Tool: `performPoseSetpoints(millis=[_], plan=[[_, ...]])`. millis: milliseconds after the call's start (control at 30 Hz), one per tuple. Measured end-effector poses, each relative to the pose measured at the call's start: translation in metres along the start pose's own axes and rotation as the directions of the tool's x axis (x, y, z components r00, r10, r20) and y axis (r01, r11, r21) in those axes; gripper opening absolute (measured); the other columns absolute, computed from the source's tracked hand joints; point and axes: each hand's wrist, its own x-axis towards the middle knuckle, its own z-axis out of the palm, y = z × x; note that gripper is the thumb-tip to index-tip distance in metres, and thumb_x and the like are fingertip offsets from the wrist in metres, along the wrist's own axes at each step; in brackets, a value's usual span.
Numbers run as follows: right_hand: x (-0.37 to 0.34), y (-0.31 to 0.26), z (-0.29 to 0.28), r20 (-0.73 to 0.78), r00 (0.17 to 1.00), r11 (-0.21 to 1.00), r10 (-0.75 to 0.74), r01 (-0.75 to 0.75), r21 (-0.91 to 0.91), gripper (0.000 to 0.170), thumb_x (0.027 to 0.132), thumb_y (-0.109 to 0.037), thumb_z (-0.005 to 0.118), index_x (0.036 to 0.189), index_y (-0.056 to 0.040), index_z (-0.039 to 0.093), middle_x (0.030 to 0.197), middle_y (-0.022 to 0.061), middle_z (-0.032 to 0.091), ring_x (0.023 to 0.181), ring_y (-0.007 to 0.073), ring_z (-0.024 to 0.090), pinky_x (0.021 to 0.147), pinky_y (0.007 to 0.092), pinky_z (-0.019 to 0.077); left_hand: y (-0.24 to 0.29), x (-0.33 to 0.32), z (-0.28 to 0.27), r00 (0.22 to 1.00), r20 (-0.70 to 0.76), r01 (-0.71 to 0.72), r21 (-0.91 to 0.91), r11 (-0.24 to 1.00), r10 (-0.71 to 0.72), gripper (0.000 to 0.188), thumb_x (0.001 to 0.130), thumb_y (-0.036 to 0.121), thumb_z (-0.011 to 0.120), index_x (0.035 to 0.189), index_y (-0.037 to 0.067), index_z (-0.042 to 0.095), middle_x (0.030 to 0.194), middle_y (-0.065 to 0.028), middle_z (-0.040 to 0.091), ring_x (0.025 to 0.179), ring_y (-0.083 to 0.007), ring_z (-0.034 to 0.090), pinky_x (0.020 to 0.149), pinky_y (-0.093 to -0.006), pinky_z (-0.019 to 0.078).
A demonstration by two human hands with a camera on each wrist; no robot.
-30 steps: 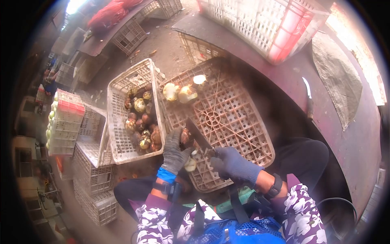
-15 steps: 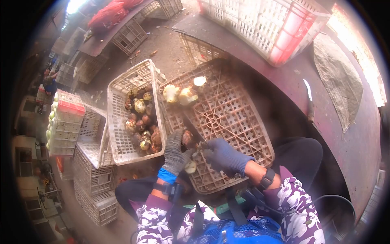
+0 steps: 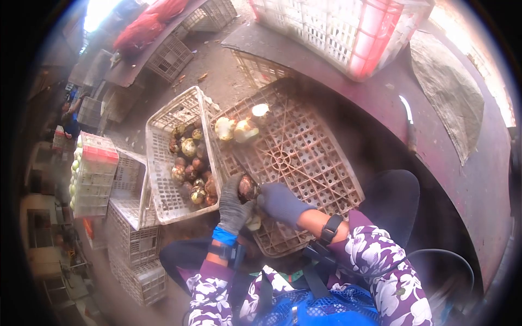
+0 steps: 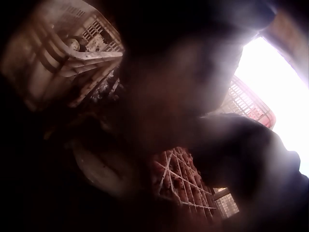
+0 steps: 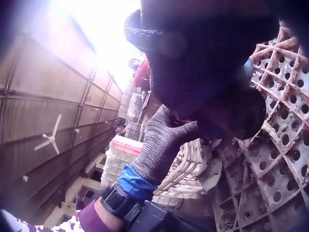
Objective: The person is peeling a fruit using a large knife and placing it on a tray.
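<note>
My gloved left hand point(image 3: 232, 204) grips a brown, round root point(image 3: 248, 188) from its left side, over the corner of an upturned plastic crate point(image 3: 321, 179). My right hand point(image 3: 280, 202), in a blue-grey glove, is curled close against the root's right side. The dark-bladed knife it held in the earlier head views is hidden now. A pale, cut piece point(image 3: 254, 221) shows just below the left hand. Three pale, trimmed roots point(image 3: 246, 131) lie at the crate's far left corner. In the right wrist view the left glove point(image 5: 159, 145) shows beside the dark right hand.
Left of the hands, a white crate point(image 3: 157, 179) holds several brown roots point(image 3: 190, 173). Stacked crates point(image 3: 133, 239) stand farther left. On the table to the right lie a second knife point(image 3: 408, 119) and a grey cloth point(image 3: 448, 92), with a large white-and-red crate point(image 3: 326, 32) behind.
My right hand has moved left, up to the root, and the dark blade has gone out of sight. The left hand keeps its grip on the root. The head view has shifted slightly.
</note>
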Motion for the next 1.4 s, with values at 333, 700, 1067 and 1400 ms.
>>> performPoseSetpoints(millis=[333,700,1067,1400], plan=[[-0.010,-0.008,0.009,0.009,1.000,0.976,-0.019,0.020,-0.215,0.022,0.081,-0.015,0.056,0.093,0.0033,0.062,0.095,0.0259,0.065,0.091,0.0391,0.064,0.082,0.0448,0.0504,0.004,-0.001,0.001,0.996,0.022,0.077,0.242,0.967,-0.085,0.082,0.061,0.020,0.081,0.130,-0.003,0.041,0.122,-0.0226,0.051,0.116,-0.0355,0.050,0.102,-0.0399,0.0389],[-0.002,0.001,0.005,0.022,1.000,0.992,-0.018,0.020,-0.125,0.031,0.082,-0.027,0.060,0.093,0.0018,0.062,0.093,0.0254,0.063,0.091,0.0400,0.062,0.081,0.0469,0.0487,-0.012,-0.019,-0.023,0.993,-0.024,0.092,-0.469,0.878,-0.117,0.079,0.059,0.005,0.084,0.126,0.001,0.044,0.117,-0.0115,0.053,0.109,-0.0198,0.053,0.094,-0.0313,0.0455],[-0.026,-0.018,-0.008,-0.033,0.994,0.993,-0.106,0.107,0.052,0.026,0.084,-0.023,0.059,0.098,-0.0005,0.057,0.085,0.0249,0.062,0.084,0.0419,0.060,0.074,0.0481,0.0474,-0.020,-0.013,-0.010,0.972,0.046,0.233,-0.305,0.923,-0.230,0.094,0.057,0.006,0.087,0.136,-0.001,0.038,0.127,-0.0155,0.051,0.119,-0.0236,0.049,0.101,-0.0334,0.0415],[0.002,-0.011,0.007,-0.056,0.975,0.966,-0.217,0.223,0.127,0.026,0.091,-0.014,0.056,0.113,0.0000,0.057,0.083,0.0113,0.066,0.068,0.0124,0.061,0.062,0.0289,0.0506,-0.009,-0.010,-0.017,0.929,0.181,0.368,-0.523,0.769,-0.322,0.084,0.057,0.002,0.085,0.130,0.003,0.042,0.116,-0.0094,0.052,0.103,-0.0173,0.055,0.086,-0.0297,0.0506]])
